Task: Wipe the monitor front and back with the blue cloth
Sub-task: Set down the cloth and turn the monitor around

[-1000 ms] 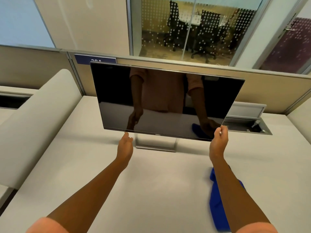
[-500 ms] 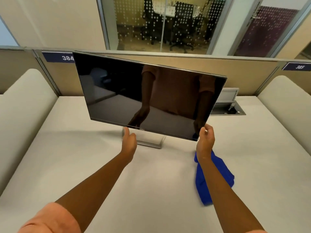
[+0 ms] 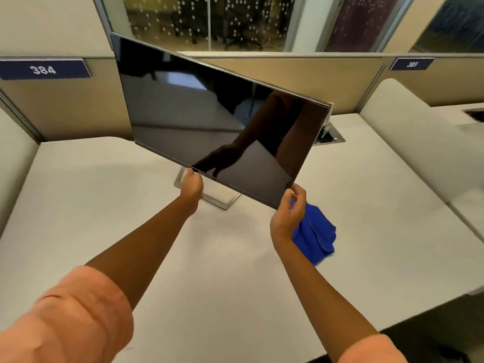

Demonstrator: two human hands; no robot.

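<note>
Swivelling looks like the current step, not wiping: the person has both hands on the flat black glossy-screened monitor (image 3: 222,121), which fills the centre of the frame on its silver rectangular stand base (image 3: 209,196). Left hand (image 3: 192,188) curls up under the bottom bezel near the logo, fingers hidden behind the panel; right hand (image 3: 289,213) pinches the lower right corner between thumb and fingers. The crumpled blue microfibre cloth (image 3: 315,235) lies on the pale grey desk surface (image 3: 104,205), lower right of centre, just behind the right wrist and not in either hand. Judging from that, no wiping is under way now; whether the front is already done can't be told, and the back likely remains, since the turn seems aimed at exposing it. Versus half a second ago: the screen has rotated further, its left edge now higher and farther off, right corner lower and nearer; the left hand has closed on the bezel where it only touched; the cloth has stayed put on the desk.
</note>
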